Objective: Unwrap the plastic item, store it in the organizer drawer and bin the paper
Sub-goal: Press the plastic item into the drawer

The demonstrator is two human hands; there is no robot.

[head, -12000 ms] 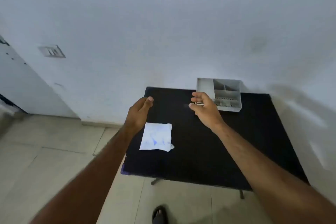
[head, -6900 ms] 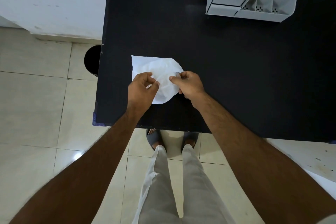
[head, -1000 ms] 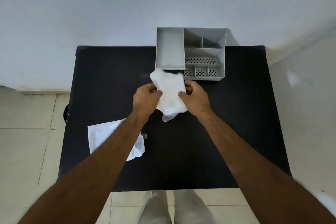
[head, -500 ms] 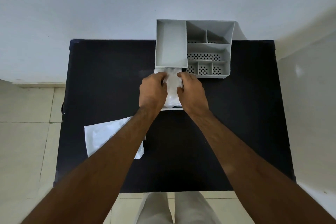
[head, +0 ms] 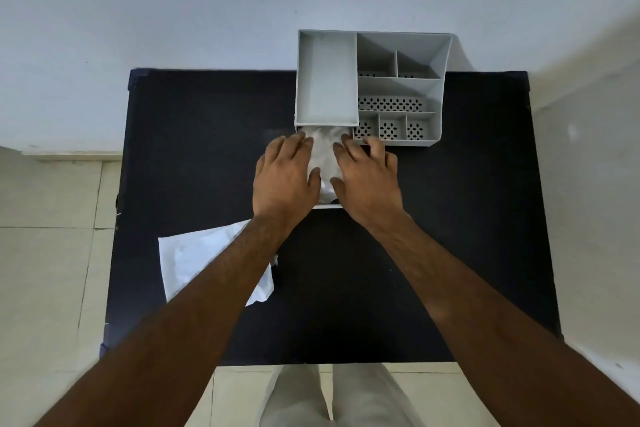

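A grey organizer [head: 398, 90] stands at the back of the black table [head: 433, 236], against the wall. Its drawer [head: 327, 206] is pulled out toward me under the left compartment. A crumpled clear plastic item [head: 323, 156] lies in the drawer. My left hand [head: 284, 177] and my right hand [head: 367, 177] lie flat on either side of the plastic, fingers spread and pressing it down. The white paper [head: 194, 260] lies flat near the table's left edge, partly hidden by my left forearm.
A white wall rises directly behind the table. Tiled floor lies to the left and in front. My legs show at the near table edge. Bare black tabletop stretches right of the organizer and in front of the drawer.
Over the last second both hands carried the plastic forward from above the table into the open drawer and flattened onto it. The paper has stayed where it was.
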